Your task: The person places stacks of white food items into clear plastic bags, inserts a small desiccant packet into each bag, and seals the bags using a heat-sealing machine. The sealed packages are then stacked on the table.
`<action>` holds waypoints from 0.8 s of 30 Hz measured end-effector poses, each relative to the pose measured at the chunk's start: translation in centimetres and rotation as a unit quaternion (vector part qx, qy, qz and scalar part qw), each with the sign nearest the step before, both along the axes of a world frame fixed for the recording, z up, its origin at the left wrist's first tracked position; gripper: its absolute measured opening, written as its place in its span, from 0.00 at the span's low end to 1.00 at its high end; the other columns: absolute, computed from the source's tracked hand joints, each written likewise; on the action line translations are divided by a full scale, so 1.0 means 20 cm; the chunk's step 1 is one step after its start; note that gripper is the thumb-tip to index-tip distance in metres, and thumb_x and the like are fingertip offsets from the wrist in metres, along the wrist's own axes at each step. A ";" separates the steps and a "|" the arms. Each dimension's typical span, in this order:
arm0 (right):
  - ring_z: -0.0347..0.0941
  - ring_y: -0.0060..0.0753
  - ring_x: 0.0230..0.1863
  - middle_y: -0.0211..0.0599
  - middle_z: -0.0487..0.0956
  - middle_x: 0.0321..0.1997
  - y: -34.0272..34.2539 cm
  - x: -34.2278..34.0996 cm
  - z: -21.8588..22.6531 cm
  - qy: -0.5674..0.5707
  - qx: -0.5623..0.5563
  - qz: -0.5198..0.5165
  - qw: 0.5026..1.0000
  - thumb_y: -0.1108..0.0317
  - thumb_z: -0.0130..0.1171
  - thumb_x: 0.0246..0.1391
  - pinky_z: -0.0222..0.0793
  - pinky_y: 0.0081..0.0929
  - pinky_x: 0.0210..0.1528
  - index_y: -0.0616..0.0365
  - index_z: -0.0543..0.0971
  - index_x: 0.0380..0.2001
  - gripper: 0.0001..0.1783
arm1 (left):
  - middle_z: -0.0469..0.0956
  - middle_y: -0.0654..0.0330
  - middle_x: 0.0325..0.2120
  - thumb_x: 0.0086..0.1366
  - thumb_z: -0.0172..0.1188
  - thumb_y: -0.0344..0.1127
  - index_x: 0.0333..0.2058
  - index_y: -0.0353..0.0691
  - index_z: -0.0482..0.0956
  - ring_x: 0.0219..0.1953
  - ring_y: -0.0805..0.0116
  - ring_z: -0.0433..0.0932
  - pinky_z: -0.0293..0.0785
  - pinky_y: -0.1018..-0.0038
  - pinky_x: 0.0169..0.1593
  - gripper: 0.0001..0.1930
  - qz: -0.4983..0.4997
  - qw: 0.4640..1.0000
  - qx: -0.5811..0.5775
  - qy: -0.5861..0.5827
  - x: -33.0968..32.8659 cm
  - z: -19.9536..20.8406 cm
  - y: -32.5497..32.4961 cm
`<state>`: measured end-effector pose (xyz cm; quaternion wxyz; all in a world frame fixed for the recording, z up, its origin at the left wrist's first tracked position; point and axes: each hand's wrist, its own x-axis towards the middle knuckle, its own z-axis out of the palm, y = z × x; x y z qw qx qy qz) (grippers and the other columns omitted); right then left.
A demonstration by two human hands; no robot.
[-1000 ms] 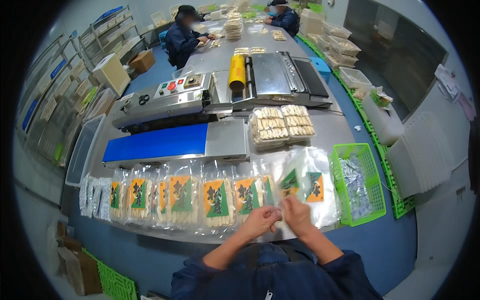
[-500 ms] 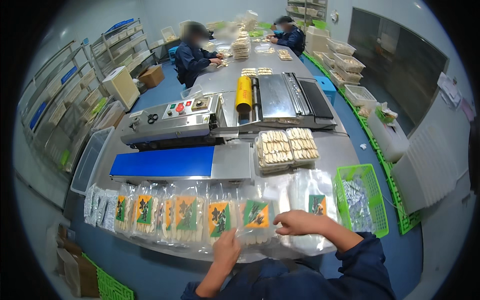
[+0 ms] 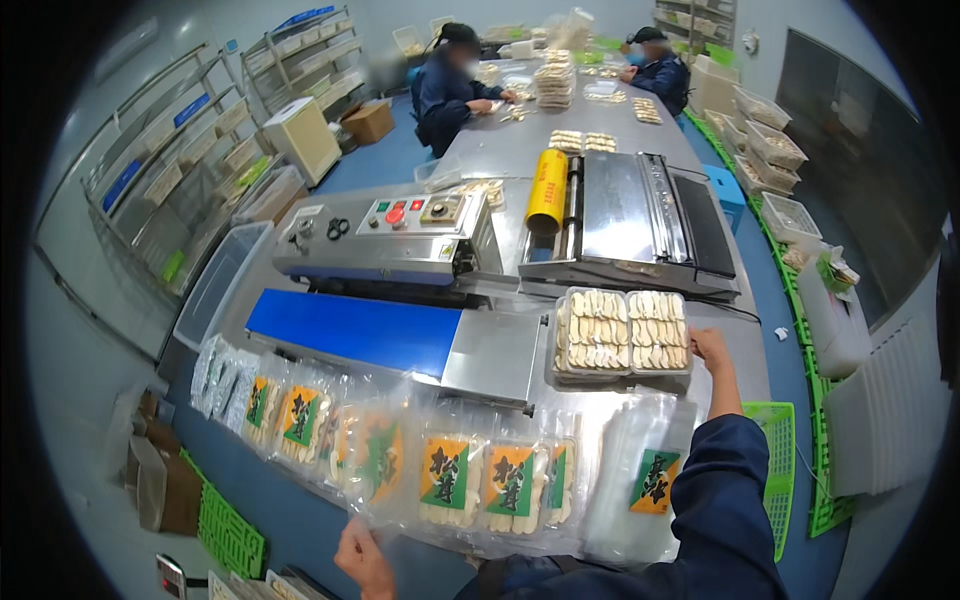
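Note:
My right hand (image 3: 711, 352) reaches forward and touches the right edge of a clear tray of pale sliced mushrooms (image 3: 657, 331); a second such tray (image 3: 593, 333) sits beside it on the left. My left hand (image 3: 364, 557) is low near the table's front edge, holding the corner of a clear plastic bag (image 3: 385, 460) that is lifted over the row. A row of sealed bags with green and orange labels (image 3: 447, 478) lies along the front of the steel table. A stack of empty labelled bags (image 3: 645, 480) lies under my right forearm.
A band sealer with a blue conveyor (image 3: 355, 330) and control box (image 3: 385, 235) stands behind the bags. A wrapping machine (image 3: 630, 220) with a yellow film roll (image 3: 548, 190) is behind the trays. Green baskets (image 3: 778, 470) sit at right. Two people work at the far table (image 3: 560, 110).
My right hand has left the bags and moved forward to the mushroom trays. My left hand has dropped toward the front edge with a clear bag.

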<state>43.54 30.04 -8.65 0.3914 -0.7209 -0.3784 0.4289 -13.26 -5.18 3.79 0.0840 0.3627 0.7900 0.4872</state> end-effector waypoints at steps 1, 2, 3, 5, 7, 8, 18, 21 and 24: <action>0.70 0.26 0.21 0.34 0.74 0.17 -0.01 -0.03 0.05 0.036 -0.012 0.041 0.998 0.68 0.58 0.41 0.63 0.20 0.23 0.63 0.75 0.18 0.08 | 0.74 0.59 0.24 0.58 0.47 0.25 0.32 0.28 0.75 0.23 0.77 0.71 0.69 0.81 0.27 0.09 0.030 0.999 0.029 -0.029 0.03 0.02 -0.01; 0.70 0.25 0.21 0.35 0.74 0.18 -0.01 -0.03 0.08 0.115 0.027 0.034 0.992 0.70 0.58 0.41 0.63 0.19 0.24 0.64 0.75 0.18 0.07 | 0.74 0.60 0.23 0.58 0.47 0.25 0.33 0.28 0.75 0.22 0.78 0.70 0.68 0.82 0.26 0.09 0.049 0.995 0.066 -0.060 0.06 0.04 0.03; 0.69 0.24 0.21 0.35 0.74 0.20 -0.02 -0.05 0.10 0.194 0.065 0.027 0.978 0.71 0.57 0.40 0.63 0.18 0.25 0.64 0.75 0.19 0.07 | 0.73 0.60 0.22 0.58 0.47 0.25 0.33 0.28 0.75 0.22 0.79 0.70 0.68 0.82 0.26 0.09 0.068 0.988 0.104 -0.091 0.07 0.05 0.05; 0.69 0.21 0.24 0.32 0.74 0.23 -0.05 -0.05 0.15 0.280 0.179 0.008 0.943 0.74 0.55 0.42 0.63 0.15 0.29 0.63 0.75 0.23 0.04 | 0.74 0.60 0.20 0.57 0.50 0.26 0.32 0.27 0.75 0.21 0.78 0.70 0.68 0.80 0.25 0.08 0.058 0.995 0.076 -0.033 0.02 -0.02 0.05; 0.68 0.20 0.25 0.30 0.73 0.23 -0.07 -0.13 0.29 0.221 0.281 -0.018 0.934 0.74 0.53 0.42 0.63 0.15 0.30 0.62 0.74 0.22 0.03 | 0.74 0.60 0.18 0.56 0.51 0.26 0.30 0.27 0.75 0.20 0.78 0.69 0.67 0.79 0.24 0.07 0.059 0.997 0.045 0.028 -0.01 -0.05 0.02; 0.67 0.19 0.25 0.29 0.73 0.23 -0.10 -0.17 0.40 0.191 0.333 -0.029 0.923 0.73 0.52 0.43 0.63 0.16 0.30 0.61 0.74 0.22 0.03 | 0.73 0.60 0.17 0.55 0.51 0.26 0.29 0.28 0.75 0.19 0.79 0.69 0.67 0.79 0.24 0.07 0.060 0.996 0.029 0.056 -0.03 -0.03 0.01; 0.68 0.23 0.23 0.32 0.72 0.21 -1.10 -1.54 0.98 0.276 0.088 0.404 0.867 0.73 0.48 0.41 0.65 0.19 0.28 0.66 0.73 0.18 0.07 | 0.73 0.57 0.14 0.51 0.62 0.35 0.23 0.35 0.77 0.13 0.69 0.70 0.66 0.76 0.19 0.08 -0.074 0.982 0.123 0.125 -0.02 0.00 0.15; 0.71 0.28 0.26 0.36 0.74 0.23 -1.21 -1.73 0.67 0.427 -0.185 0.370 0.804 0.73 0.48 0.41 0.66 0.20 0.30 0.65 0.75 0.24 0.08 | 0.74 0.55 0.15 0.53 0.60 0.34 0.25 0.35 0.77 0.16 0.69 0.73 0.67 0.76 0.20 0.08 -0.119 0.988 0.097 0.018 -0.02 0.02 0.12; 0.67 0.24 0.22 0.31 0.72 0.18 -1.25 -1.80 0.56 0.167 0.016 0.365 0.916 0.72 0.49 0.43 0.64 0.18 0.27 0.63 0.73 0.19 0.06 | 0.75 0.55 0.17 0.54 0.58 0.31 0.28 0.34 0.77 0.18 0.70 0.75 0.68 0.78 0.22 0.06 -0.129 0.981 0.140 0.023 -0.11 -0.03 0.08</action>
